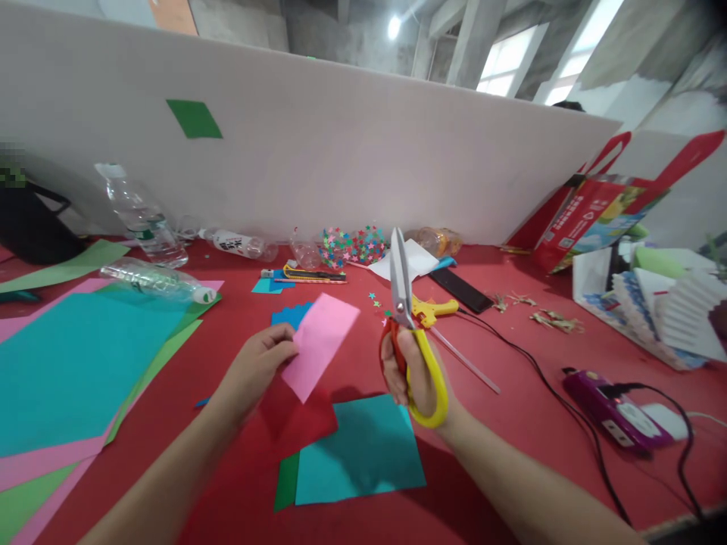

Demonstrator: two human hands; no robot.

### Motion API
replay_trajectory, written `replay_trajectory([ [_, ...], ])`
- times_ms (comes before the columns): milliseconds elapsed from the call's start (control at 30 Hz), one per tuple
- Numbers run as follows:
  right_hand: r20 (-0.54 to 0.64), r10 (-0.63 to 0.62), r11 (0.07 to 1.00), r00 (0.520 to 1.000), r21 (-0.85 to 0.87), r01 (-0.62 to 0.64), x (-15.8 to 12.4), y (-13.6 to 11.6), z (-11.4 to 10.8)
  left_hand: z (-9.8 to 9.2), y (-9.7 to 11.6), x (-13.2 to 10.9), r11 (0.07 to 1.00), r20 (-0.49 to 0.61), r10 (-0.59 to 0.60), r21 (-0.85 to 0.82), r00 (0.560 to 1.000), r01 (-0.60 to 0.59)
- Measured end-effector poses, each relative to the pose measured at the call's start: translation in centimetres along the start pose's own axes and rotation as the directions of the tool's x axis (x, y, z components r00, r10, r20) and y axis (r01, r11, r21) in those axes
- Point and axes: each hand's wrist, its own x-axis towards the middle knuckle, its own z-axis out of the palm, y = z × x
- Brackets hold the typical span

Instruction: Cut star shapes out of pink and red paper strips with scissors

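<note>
Between the thumb and fingers of my left hand point(269, 356) is a small pink sheet of paper point(322, 341), held up above the table. My right hand point(417, 371) grips a pair of scissors point(400, 280) by its red and yellow handles, the blades together and pointing up and away. The paper and the scissors are apart. Below them lie a turquoise square of paper point(363, 458), a green piece point(286, 481) partly under it, and a red sheet point(301, 424) that nearly blends with the table. Some blue paper point(287, 314) sits behind the pink sheet.
Large coloured sheets point(73, 363) cover the left side of the red table. Plastic bottles point(148, 280), a box cutter point(310, 274) and star confetti point(355, 246) lie along the white partition. To the right are a yellow glue gun point(435, 310), its cord, a phone point(461, 290) and a purple power strip point(616, 412).
</note>
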Motion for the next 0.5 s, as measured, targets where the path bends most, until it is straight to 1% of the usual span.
replay_trajectory([
  [33,-0.017,0.011,1.000,1.000,0.013,-0.011,0.5,0.2,-0.3,-0.1,-0.2,0.0,0.995,0.100,-0.006,0.098,0.995,-0.004],
  [100,-0.075,0.050,0.999,0.996,0.015,-0.049,1.2,0.4,-0.6,0.0,-0.5,-0.1,0.965,0.285,-0.003,0.253,0.959,-0.072],
  [167,-0.083,0.105,0.994,0.991,-0.017,-0.106,1.5,0.4,-0.6,0.4,-0.4,-0.4,0.911,0.408,0.029,0.365,0.912,-0.192],
  [200,-0.065,0.130,0.990,0.989,-0.052,-0.134,1.5,0.4,-0.5,0.6,-0.2,-0.5,0.876,0.452,0.046,0.411,0.891,-0.254],
  [267,-0.006,0.171,0.977,0.985,-0.130,-0.170,1.3,0.3,-0.2,1.0,0.1,-0.9,0.811,0.498,0.092,0.464,0.862,-0.355],
  [333,0.040,0.217,0.958,0.975,-0.202,-0.205,0.9,0.1,0.2,1.2,0.4,-1.1,0.781,0.502,0.130,0.480,0.855,-0.400],
  [433,0.080,0.299,0.915,0.951,-0.307,-0.262,0.3,0.1,0.7,1.4,0.6,-1.5,0.791,0.501,0.151,0.456,0.852,-0.408],
  [500,0.104,0.346,0.878,0.932,-0.386,-0.283,0.0,0.3,0.9,1.6,0.6,-1.8,0.817,0.533,0.153,0.406,0.832,-0.410],
])
